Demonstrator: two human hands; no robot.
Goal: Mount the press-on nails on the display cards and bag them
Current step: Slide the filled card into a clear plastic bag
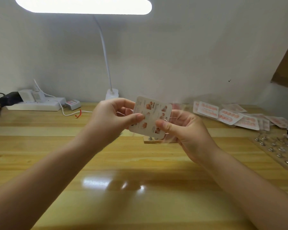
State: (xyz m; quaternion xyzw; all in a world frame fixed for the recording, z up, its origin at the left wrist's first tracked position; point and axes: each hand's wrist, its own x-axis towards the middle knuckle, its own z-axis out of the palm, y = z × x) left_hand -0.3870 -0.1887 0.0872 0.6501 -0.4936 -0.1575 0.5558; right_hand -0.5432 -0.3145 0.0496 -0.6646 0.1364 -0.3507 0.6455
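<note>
Both hands hold one display card (pixel 150 116) up above the wooden table (pixel 106 163), w/ its printed side facing the camera. Left hand (pixel 114 118) pinches the card's left edge, thumb on front. Right hand (pixel 181 130) pinches the lower right corner (clear bag there, too blurred to tell). Finished bagged cards (pixel 229 116) lie piled at right rear.

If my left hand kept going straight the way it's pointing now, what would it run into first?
Probably your right hand: the left hand points rightward across the display card both hands pinch, and nothing else shows between them, though depth is unclear.
</note>
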